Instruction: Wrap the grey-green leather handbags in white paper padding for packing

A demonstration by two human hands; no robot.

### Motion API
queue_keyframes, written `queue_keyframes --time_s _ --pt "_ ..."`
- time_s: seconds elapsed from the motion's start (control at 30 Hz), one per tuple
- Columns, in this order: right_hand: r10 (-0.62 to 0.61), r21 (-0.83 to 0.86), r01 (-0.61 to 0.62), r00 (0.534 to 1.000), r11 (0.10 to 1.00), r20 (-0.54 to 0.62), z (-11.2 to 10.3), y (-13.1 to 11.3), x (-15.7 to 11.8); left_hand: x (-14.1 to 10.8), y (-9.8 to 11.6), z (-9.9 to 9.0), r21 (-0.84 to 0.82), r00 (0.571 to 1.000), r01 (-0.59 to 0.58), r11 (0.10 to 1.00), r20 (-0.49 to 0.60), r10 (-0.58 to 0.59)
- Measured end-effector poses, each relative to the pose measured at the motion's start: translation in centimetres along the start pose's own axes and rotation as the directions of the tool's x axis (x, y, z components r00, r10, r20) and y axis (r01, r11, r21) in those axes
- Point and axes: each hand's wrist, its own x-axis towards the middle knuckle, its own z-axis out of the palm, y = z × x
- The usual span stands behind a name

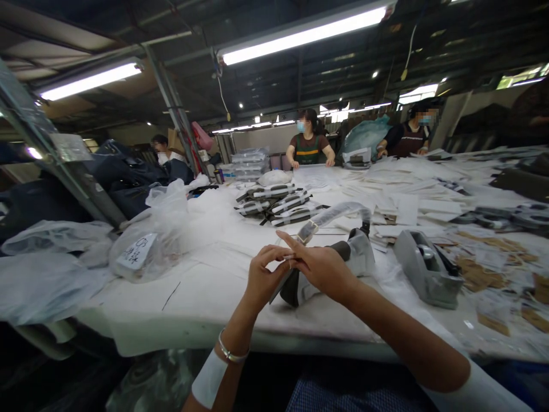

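Near the table's front edge lies a dark grey bag [291,288] with a handle [338,213] wrapped in clear plastic that arches up behind my hands. My left hand [266,274] has its thumb and fingertips pinched together at the bag's near corner. Touching it from the right, my right hand [319,266] has its fingers bent in and its index finger stretched up to the left. Whatever sits between the fingertips is too small to name. A buckle shows on the handle just above my right hand.
A grey tape dispenser [422,269] stands on the right, beside brown tags [480,272]. Wrapped straps [278,204] are piled behind the bag. Plastic bags [148,246] lie left. Two people [309,146] [407,134] work across the white table [206,303]; another person is far left.
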Motion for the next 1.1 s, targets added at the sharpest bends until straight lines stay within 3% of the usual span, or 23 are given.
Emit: queue_keyframes --time_s 0.1,0.17,0.23,0.3,0.37,0.47,0.57,0.67,0.8,0.87,0.93,1.0,1.03,1.1 --pt "-0.017 0.354 0.002 0.999 0.935 0.039 -0.7 0.2 -0.2 -0.9 0.3 0.2 0.176 0.996 -0.050 0.983 -0.065 0.062" --pt "0.036 0.601 -0.052 0.999 0.797 0.038 -0.9 0.2 -0.3 -1.8 0.2 0.3 0.225 0.988 -0.037 0.974 -0.139 0.070" --pt "0.173 0.771 -0.126 0.985 0.624 0.021 -0.6 0.2 -0.4 -2.8 -0.4 0.5 0.205 0.970 0.034 0.978 -0.243 0.017" --pt "0.307 0.838 -0.158 0.952 0.523 -0.012 -0.2 0.2 -0.5 -3.8 -1.1 0.8 0.066 0.930 0.167 0.984 -0.341 -0.135" --pt "0.356 0.793 -0.161 0.931 0.587 -0.075 0.2 0.2 -0.6 -4.8 -1.8 1.2 -0.121 0.876 0.289 0.950 -0.368 -0.313" --pt "0.304 0.529 -0.174 0.938 0.831 -0.169 0.6 0.3 -0.8 -6.5 -2.3 2.1 -0.233 0.848 0.373 0.898 -0.307 -0.432" --pt "0.199 0.162 -0.166 0.956 0.973 -0.216 0.9 0.6 -0.6 -8.5 -2.0 2.9 -0.108 0.873 0.370 0.923 -0.299 -0.385" --pt "0.160 -0.015 -0.168 0.960 0.986 -0.231 1.3 1.4 0.3 -10.6 -1.6 3.3 0.143 0.913 0.274 0.951 -0.350 -0.210" --pt "0.196 0.108 -0.174 0.951 0.979 -0.238 1.4 2.0 1.4 -12.8 -1.7 3.2 0.426 0.949 0.025 0.904 -0.296 0.113" --pt "0.190 0.205 -0.143 0.953 0.968 -0.235 1.2 1.9 1.2 -13.5 -2.1 3.0 0.453 0.965 -0.036 0.891 -0.216 0.149" --pt "0.159 0.269 -0.093 0.959 0.959 -0.235 1.0 1.6 0.6 -13.5 -2.4 2.4 0.394 0.991 -0.018 0.919 -0.114 0.069" --pt "0.126 0.285 -0.057 0.964 0.957 -0.232 0.9 1.5 -0.1 -12.6 -2.5 1.3 0.280 0.997 0.078 0.957 -0.027 -0.073" --pt "0.116 0.278 -0.050 0.967 0.959 -0.228 0.8 1.5 -0.4 -11.6 -2.4 0.7 0.235 0.983 0.182 0.955 -0.054 -0.174" --pt "0.099 0.246 -0.043 0.971 0.968 -0.218 0.8 1.6 -0.9 -8.8 -2.1 0.0 0.176 0.934 0.277 0.945 -0.282 -0.222"
